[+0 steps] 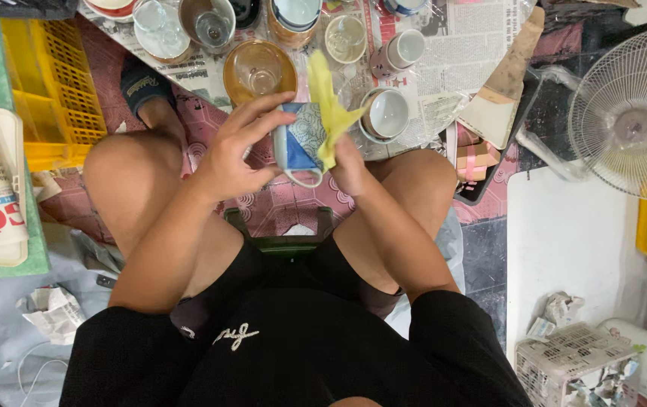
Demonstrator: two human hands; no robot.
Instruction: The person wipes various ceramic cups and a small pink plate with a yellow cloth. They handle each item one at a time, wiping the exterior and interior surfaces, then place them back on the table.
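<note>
The left hand [229,154] was wrapped around a blue-and-white patterned mug [299,143], fingers spread over its side and thumb beneath, holding it tilted above the knees. The right hand [350,167] was closed on a yellow cloth [329,109], pressing it against the mug's mouth, so the two hands met at the mug; the cloth's free end stood up above the rim. The mug's handle loop hung at the bottom, between the hands.

Just beyond the hands, on newspaper sheets [451,53] spread over the floor, stood a crowd of crockery: an amber glass bowl [259,69] with a clear glass inside it, a white cup on a saucer [386,113] just right of the cloth, another white cup [402,49] lying tilted behind it, a clear tumbler [344,38] and stacked bowls along the top edge. A foot in a dark sandal [142,90] rested on the pink patterned floor tiles at left. A yellow plastic crate [59,83] sat farther left, beside folded newspapers. To the right stood a white electric fan [632,113] and a white board [572,241], with crumpled paper [557,309] near its lower end.
</note>
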